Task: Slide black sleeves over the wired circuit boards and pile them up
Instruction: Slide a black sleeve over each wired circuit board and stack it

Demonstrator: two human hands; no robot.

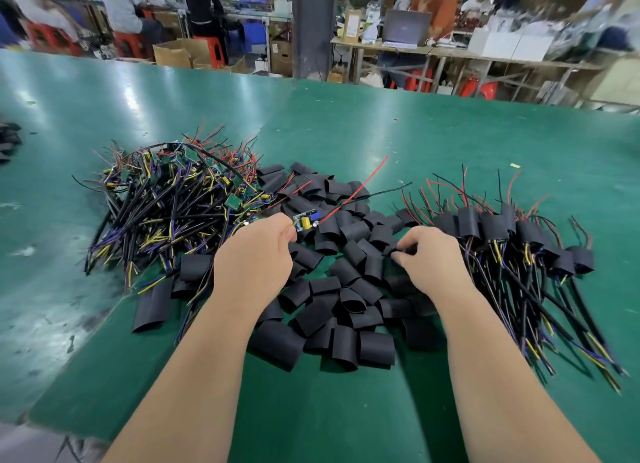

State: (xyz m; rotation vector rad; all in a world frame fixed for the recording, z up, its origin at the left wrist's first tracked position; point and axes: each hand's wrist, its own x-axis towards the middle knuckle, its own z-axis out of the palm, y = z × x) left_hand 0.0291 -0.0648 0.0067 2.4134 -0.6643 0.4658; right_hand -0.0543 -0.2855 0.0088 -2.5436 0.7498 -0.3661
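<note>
The left hand (pixel 254 255) is curled, with its thumb and forefinger pinching one bare circuit board (pixel 306 221) by its near end. The board is held just above the heap of loose black sleeves (pixel 346 310), and its red wire (pixel 360 189) and black wire (pixel 384 191) trail up and away toward the tabletop's far edge. The right hand (pixel 433 258) is also curled, its fingertips closed on a single black sleeve (pixel 390 252) at the right side of that heap. The two hands are near each other but apart.

The loose sleeves lie spread across the middle of the green tabletop (pixel 346 133), reaching toward its near edge. To their left lies a tangled pile of unsleeved boards (pixel 166 199) with black, yellow, blue and red leads. To their right, toward the right edge, lies a pile of sleeved boards (pixel 491 227), wires fanning out both ways. A few dark pieces (pixel 7 140) sit at the left edge, too blurred to identify.
</note>
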